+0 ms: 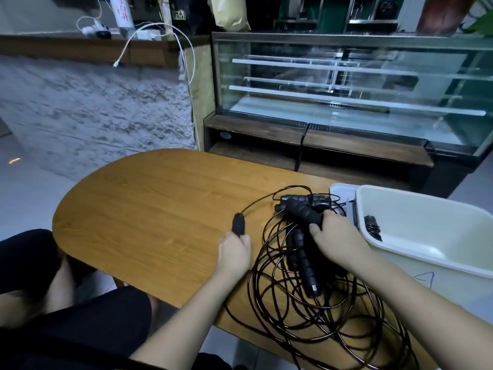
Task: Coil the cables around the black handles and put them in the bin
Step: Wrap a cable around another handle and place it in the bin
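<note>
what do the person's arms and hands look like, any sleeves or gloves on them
Both hands are bare: no gloves, and no rings, watch or wristband show on the left hand or the right hand. Both forearms are uncovered right down to the bottom of the picture, so no sleeve is in view.

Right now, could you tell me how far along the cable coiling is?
One dark bundle already lies in the bin. The left hand and right hand each hold a black handle. A tangle of loose cables and more handles remains on the table.
</note>
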A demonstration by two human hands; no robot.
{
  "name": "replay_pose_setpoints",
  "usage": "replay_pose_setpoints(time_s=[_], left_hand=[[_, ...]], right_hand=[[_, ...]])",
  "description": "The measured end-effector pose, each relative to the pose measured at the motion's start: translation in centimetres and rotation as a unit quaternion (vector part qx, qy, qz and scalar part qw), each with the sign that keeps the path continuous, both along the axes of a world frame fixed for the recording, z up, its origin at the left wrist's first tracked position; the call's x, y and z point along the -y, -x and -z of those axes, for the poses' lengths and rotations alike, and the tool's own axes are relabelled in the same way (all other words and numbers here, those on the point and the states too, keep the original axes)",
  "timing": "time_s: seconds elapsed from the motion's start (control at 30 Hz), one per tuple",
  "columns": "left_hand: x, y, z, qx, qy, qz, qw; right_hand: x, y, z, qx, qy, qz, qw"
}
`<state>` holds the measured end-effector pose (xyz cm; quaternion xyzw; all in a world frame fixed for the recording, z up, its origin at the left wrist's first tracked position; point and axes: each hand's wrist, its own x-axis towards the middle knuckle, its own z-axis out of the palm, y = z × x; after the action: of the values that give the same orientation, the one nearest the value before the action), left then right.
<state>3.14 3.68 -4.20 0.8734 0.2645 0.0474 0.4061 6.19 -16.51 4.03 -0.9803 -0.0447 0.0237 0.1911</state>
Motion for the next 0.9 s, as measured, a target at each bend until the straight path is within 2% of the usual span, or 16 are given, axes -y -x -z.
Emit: replay_pose_setpoints(time_s=[0.07,0.1,0.17,0.23,0.3,0.4,0.5,0.6,0.7,0.83,0.9], left_hand=[[0.1,0.7,-1.8,0.062,0.056,-0.015,0.996],[0.3,1.1,-2.9,0.091,0.125,-0.01,0.988],[1.1,2.2,-5.1,0.142,0.303,0.014,0.942],[2.4,3.2,-7.6,0.161,0.457,0.044,0.874],[4.1,4.7,-10.3,0.148,0.547,0.067,0.821],[7.0,7.2,-13.1,0.128,0.604,0.093,0.781],[10.0,9.6,-14.1,0.12,0.621,0.149,0.76],[12.2,11.2,-13.8,0.116,0.614,0.155,0.765],[13.7,12.8,-13.6,0.096,0.624,0.166,0.757],[15.0,14.4,-13.7,0.072,0.614,0.223,0.754],[15.5,14.9,-14.0,0.054,0.606,0.254,0.752]], right_hand=[[0.1,1.2,-1.7,-0.061,-0.167,0.025,0.984],[0.2,2.0,-2.5,-0.118,-0.277,0.043,0.953],[0.5,3.6,-4.0,-0.203,-0.456,0.062,0.864],[1.2,4.9,-4.8,-0.2,-0.534,0.058,0.819],[1.8,6.3,-5.4,-0.159,-0.564,0.05,0.808],[2.3,9.2,-6.0,-0.115,-0.58,0.037,0.805],[2.9,12.5,-5.8,-0.051,-0.527,0.01,0.848],[3.9,15.3,-5.2,0.028,-0.494,0.012,0.869],[5.6,17.0,-4.4,0.095,-0.411,-0.017,0.906],[7.5,18.7,-3.9,0.103,-0.381,-0.066,0.917],[8.6,19.2,-4.2,0.113,-0.328,-0.076,0.935]])
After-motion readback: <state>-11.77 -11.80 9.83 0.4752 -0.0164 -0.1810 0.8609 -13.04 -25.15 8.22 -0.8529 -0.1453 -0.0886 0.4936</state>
